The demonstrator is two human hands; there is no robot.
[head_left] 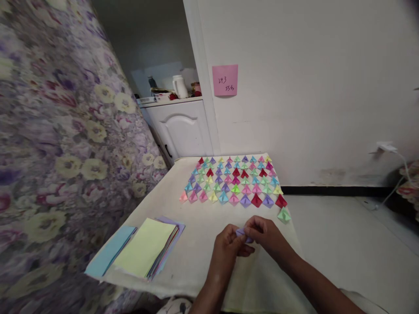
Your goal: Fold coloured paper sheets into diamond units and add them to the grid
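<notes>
A small piece of folded purple paper is pinched between my two hands above the near part of the table. My left hand grips it from the left with closed fingers. From the right, my right hand holds its other edge with thumb and forefinger. The fingers hide part of the folds. Beyond my hands lie several rows of small folded paper pieces in many colours. A single light green folded piece sits nearest on the right side.
A stack of coloured paper with yellow on top lies at the left of the cloth-covered table, beside blue sheets. A flowered curtain hangs along the left. Behind stand a white wall and a cabinet.
</notes>
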